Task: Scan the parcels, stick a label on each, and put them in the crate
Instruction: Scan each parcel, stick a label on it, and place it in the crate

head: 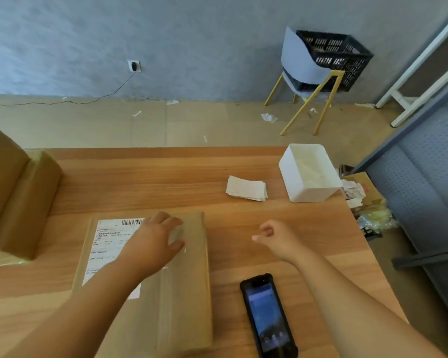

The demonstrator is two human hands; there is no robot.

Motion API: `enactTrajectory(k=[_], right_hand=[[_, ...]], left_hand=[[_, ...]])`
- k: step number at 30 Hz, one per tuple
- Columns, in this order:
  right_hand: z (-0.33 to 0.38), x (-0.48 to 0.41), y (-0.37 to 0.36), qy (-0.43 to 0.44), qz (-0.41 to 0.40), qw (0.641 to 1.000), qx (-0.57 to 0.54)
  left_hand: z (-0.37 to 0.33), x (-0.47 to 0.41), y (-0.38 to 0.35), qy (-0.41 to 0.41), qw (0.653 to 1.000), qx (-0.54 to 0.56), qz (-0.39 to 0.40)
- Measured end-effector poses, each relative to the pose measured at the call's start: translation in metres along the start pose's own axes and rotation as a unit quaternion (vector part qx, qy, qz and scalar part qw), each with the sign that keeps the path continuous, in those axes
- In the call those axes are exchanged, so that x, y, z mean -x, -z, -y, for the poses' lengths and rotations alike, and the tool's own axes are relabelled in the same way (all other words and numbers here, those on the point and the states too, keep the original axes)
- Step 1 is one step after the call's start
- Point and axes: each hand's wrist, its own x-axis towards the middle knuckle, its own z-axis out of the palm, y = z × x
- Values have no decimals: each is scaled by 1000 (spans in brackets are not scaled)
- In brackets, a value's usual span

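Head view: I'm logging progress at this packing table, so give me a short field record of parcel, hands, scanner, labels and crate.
parcel: flat on the table, printed label on top
left hand: rests on the parcel, fingers spread
right hand: loosely curled, holding nothing
scanner: lying on the table, screen lit
label stack: on the table beside the white bin
crate: black, on a chair beyond the table

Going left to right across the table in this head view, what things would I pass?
Stacked cardboard boxes → parcel under the left hand → stack of labels → white tub. The scanner and right hand overlap the labels sideways, so they are left out.
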Motion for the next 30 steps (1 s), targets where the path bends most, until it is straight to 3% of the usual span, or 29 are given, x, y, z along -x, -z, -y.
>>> enactTrajectory(k=[7, 13, 21, 26, 30], right_hand=[[19, -91, 28, -50, -133, 988, 67], [31, -135, 22, -41, -148, 984, 94], [26, -141, 23, -46, -160, 986, -4], [25, -136, 31, -38, -144, 988, 41], [27, -126, 34, -29, -178, 983, -8]], left_hand=[[-17, -50, -11, 70, 997, -17, -24], [-13, -47, -25, 94, 994, 15, -54], [-9, -47, -27, 91, 992, 45, -71], [-12, -45, -27, 88, 993, 34, -74], [-16, -43, -26, 77, 994, 18, -69]])
